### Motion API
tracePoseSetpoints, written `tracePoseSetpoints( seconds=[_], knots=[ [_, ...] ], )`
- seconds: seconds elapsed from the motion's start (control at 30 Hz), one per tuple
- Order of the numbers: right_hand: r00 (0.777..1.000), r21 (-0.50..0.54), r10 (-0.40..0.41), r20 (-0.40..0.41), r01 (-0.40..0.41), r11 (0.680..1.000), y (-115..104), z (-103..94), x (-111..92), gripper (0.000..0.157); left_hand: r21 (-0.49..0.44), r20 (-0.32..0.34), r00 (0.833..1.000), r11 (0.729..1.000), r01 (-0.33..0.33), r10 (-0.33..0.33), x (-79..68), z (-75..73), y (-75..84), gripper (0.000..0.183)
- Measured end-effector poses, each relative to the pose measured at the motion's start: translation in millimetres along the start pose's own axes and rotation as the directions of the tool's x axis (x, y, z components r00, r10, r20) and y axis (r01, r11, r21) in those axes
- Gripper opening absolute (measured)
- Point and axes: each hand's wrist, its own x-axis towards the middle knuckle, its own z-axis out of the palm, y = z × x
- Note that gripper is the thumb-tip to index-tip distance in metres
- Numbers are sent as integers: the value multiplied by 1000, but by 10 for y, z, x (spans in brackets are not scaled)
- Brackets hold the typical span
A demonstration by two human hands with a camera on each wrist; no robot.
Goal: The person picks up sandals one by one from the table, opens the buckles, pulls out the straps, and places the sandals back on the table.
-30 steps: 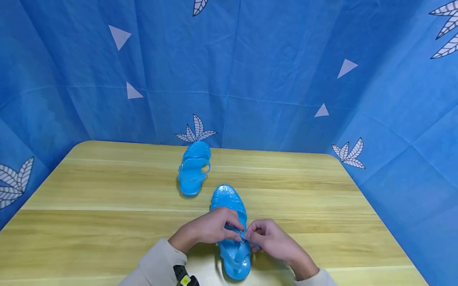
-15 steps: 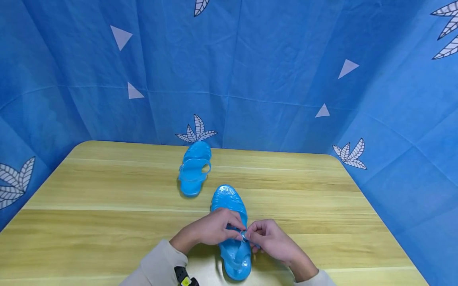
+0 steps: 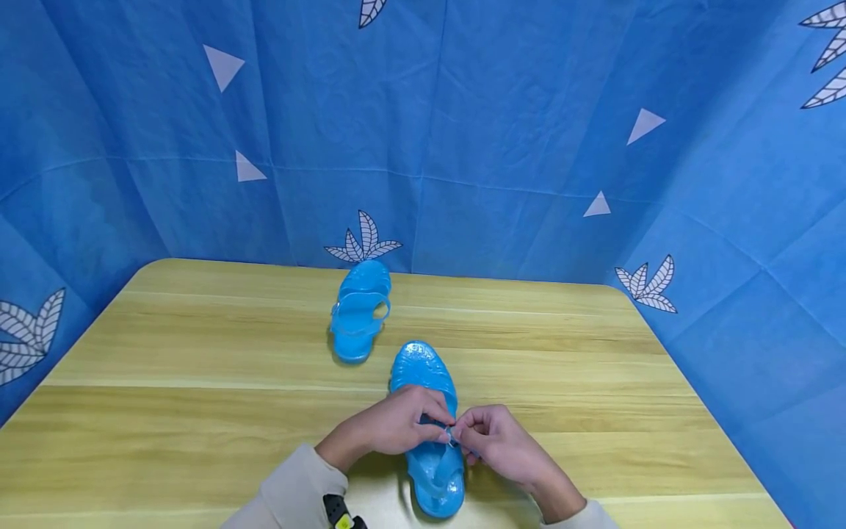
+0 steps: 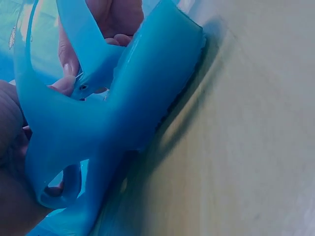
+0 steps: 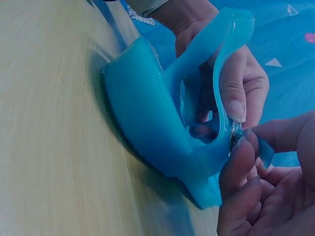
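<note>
A translucent blue sandal [image 3: 423,364] lies sole down near the front of the table in the head view, toe pointing away. My left hand [image 3: 406,419] reaches over it from the left and pinches the strap beside the small metal buckle [image 5: 235,137]. From the other side my right hand [image 3: 499,444] pinches the strap at that buckle between thumb and forefinger. The loose strap end [image 5: 266,151] sticks out past the right fingertips in the right wrist view. Fingers partly hide the buckle. The heel strap [image 4: 81,34] stands up in a loop in the left wrist view.
A matching blue sandal [image 3: 357,319] lies farther back, left of the near one. The wood-grain table [image 3: 198,353] has rounded back corners. Blue patterned cloth [image 3: 423,132] hangs behind it and at the sides. A black watch-like band [image 3: 338,507] sits at the left sleeve.
Both hands keep their places at the buckle, with only slight fingertip shifts. Neither sandal has moved visibly.
</note>
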Motion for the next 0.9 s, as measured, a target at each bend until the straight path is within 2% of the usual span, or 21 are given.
tracePoseSetpoints(
  seconds=[0.43, 0.57, 0.73, 0.9],
  knots=[
    [999, -16, -22, -32, 21, 1000, 10, 36, 15, 19, 23, -27, 999, 999, -34, 34, -16, 6, -7, 19],
    [1000, -1, 12, -28, -12, 1000, 17, 21, 12, 19, 29, -2, 1000, 999, -23, 23, -18, -9, -3, 22],
    [999, -9, 46, -30, -46, 999, 22, 18, 10, 22, 86, 44, 999, 996, 4, -8, -23, -40, -18, 26],
    [998, -31, 54, -11, -54, 998, 24, -16, -4, 21, 120, 58, 998, 993, 10, -17, -27, -53, -37, 24]
  ],
)
